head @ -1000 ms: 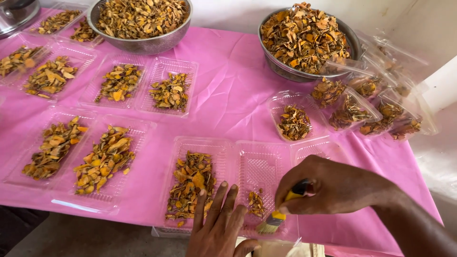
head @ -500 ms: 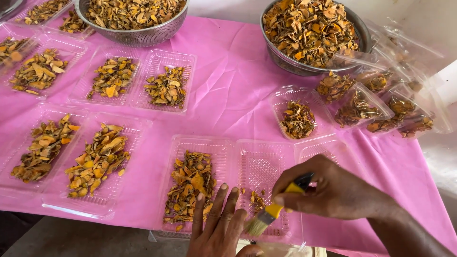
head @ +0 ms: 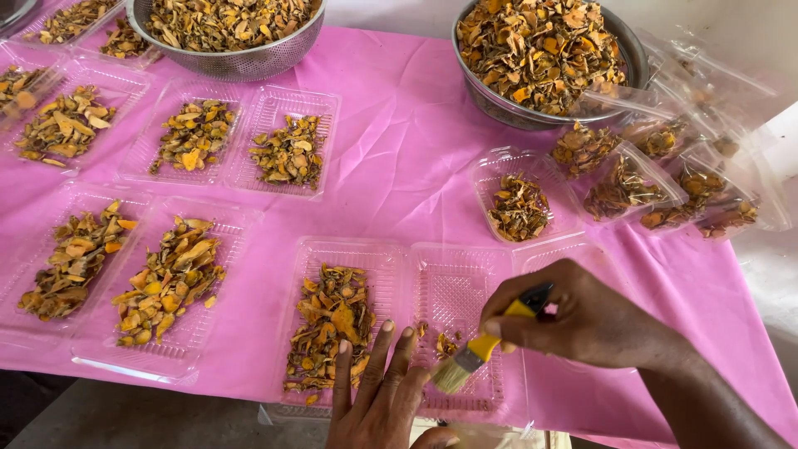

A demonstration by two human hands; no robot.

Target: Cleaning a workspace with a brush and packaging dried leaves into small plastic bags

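- Right hand (head: 594,320) grips a small yellow-handled paintbrush (head: 478,351), bristles angled down-left.
- Left hand (head: 378,395) lies flat, fingers spread, on the clear hinged plastic tray (head: 453,299).
- Dried orange-brown flakes (head: 445,343) sit just above-left of the bristles.

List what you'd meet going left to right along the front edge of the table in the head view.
Two filled clear trays → open clamshell tray → left hand on it → yellow-handled brush → right hand → pink tablecloth.
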